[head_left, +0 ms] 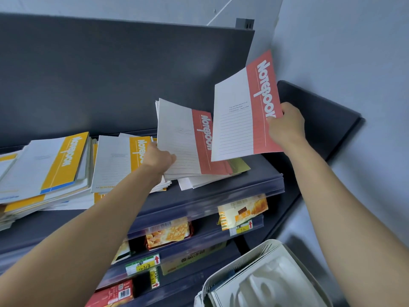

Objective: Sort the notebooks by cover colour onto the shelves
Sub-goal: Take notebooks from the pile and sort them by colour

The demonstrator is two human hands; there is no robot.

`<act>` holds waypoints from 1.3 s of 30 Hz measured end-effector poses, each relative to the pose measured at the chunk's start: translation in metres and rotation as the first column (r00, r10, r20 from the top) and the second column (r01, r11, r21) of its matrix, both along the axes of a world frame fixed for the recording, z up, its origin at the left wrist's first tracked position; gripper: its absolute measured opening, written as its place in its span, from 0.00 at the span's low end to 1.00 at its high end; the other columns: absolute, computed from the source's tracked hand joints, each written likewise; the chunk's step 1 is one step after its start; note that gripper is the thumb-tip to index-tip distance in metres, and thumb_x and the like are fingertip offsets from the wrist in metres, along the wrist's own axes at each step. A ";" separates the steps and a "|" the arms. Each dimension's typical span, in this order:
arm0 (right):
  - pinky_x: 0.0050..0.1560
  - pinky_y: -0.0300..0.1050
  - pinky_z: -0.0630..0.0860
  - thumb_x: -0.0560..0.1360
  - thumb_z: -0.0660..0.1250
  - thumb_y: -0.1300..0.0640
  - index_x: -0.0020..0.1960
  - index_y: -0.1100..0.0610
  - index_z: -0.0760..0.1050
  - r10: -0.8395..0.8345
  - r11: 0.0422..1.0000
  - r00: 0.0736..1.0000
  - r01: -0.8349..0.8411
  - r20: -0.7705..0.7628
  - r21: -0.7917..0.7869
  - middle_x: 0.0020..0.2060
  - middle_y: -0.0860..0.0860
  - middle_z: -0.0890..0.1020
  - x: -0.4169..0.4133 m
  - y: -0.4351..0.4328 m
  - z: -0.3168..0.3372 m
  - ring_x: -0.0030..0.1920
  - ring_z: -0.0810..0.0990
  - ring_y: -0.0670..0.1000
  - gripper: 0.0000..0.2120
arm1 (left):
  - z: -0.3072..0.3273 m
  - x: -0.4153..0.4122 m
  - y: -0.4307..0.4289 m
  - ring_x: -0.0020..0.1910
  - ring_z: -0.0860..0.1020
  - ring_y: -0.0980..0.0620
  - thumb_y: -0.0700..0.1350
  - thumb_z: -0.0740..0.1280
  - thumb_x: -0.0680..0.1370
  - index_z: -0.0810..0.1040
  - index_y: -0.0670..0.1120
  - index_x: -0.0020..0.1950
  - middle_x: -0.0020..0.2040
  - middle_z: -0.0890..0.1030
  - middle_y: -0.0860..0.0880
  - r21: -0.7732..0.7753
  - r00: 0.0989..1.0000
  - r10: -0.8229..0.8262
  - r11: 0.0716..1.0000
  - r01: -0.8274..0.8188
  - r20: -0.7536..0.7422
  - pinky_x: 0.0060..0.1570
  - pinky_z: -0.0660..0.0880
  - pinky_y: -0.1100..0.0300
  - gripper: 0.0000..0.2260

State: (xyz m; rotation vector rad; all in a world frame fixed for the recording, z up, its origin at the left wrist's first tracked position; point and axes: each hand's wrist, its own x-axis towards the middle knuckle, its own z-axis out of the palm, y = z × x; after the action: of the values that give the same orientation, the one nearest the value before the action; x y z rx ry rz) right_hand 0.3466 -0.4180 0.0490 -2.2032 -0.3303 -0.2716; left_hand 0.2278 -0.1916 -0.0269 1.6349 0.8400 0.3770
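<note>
My right hand (285, 125) grips a red-and-white notebook (239, 116) by its red edge and holds it up, tilted, above the right end of the dark top shelf (221, 191). My left hand (159, 159) grips the lower left edge of a small stack of red notebooks (188, 140) and lifts it off the shelf at a slant. White notebooks and a gold-edged one (239, 166) lie beneath them. Left of my left hand lies a yellow notebook pile (119, 160). A bigger, untidy yellow pile (48, 167) sits at the far left.
Below the top shelf, lower shelves carry snack packets (168, 233) and price tags (143, 265). A pale plastic basket (263, 278) holding more notebooks stands at the bottom right. The shelf's dark back panel (110, 74) rises behind the piles, a pale wall to the right.
</note>
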 end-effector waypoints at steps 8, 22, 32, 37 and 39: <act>0.39 0.40 0.69 0.81 0.60 0.53 0.50 0.58 0.71 -0.058 0.997 0.997 0.056 0.051 0.047 0.41 0.46 0.75 -0.040 0.002 0.022 0.40 0.74 0.45 0.08 | 0.025 -0.026 0.011 0.51 0.72 0.48 0.35 0.65 0.77 0.64 0.45 0.58 0.53 0.72 0.49 -0.022 0.979 -0.003 1.000 0.008 0.203 0.50 0.70 0.57 0.14; 0.50 0.48 0.76 0.76 0.59 0.61 0.53 0.60 0.76 -0.479 0.869 0.875 0.460 0.072 0.184 0.49 0.52 0.81 -0.228 -0.030 0.016 0.48 0.79 0.53 0.09 | 0.040 -0.117 -0.006 0.47 0.74 0.49 0.33 0.65 0.76 0.65 0.47 0.55 0.46 0.76 0.53 -0.031 0.869 -0.344 0.925 0.379 0.356 0.48 0.74 0.53 0.14; 0.53 0.48 0.76 0.81 0.61 0.54 0.60 0.55 0.72 -0.790 0.599 0.613 0.781 -0.031 0.177 0.51 0.46 0.77 -0.435 -0.152 0.002 0.50 0.78 0.50 0.10 | 0.025 -0.197 -0.151 0.50 0.75 0.48 0.35 0.65 0.76 0.67 0.45 0.56 0.52 0.77 0.49 0.055 0.628 -0.713 0.674 0.737 0.311 0.46 0.73 0.55 0.13; 0.56 0.50 0.76 0.79 0.62 0.59 0.59 0.57 0.74 -0.910 0.394 0.411 0.897 -0.053 0.199 0.54 0.51 0.80 -0.538 -0.221 -0.006 0.51 0.79 0.53 0.09 | 0.026 -0.255 -0.246 0.49 0.75 0.48 0.36 0.66 0.76 0.65 0.46 0.55 0.52 0.76 0.49 0.062 0.490 -0.823 0.526 0.848 0.287 0.46 0.74 0.55 0.13; 0.56 0.50 0.77 0.79 0.62 0.60 0.59 0.57 0.74 -0.936 0.323 0.345 0.921 -0.071 0.219 0.52 0.51 0.80 -0.580 -0.248 -0.007 0.51 0.79 0.54 0.10 | 0.027 -0.284 -0.285 0.48 0.76 0.48 0.36 0.65 0.76 0.65 0.46 0.55 0.51 0.76 0.49 0.066 0.433 -0.854 0.469 0.881 0.288 0.46 0.75 0.56 0.12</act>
State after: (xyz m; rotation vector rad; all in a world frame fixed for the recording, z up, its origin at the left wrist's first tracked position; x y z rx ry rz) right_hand -0.2330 -0.6664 0.0420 -1.8938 1.0059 -0.9718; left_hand -0.0561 -0.4761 -0.0003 1.6437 -0.2969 -0.1896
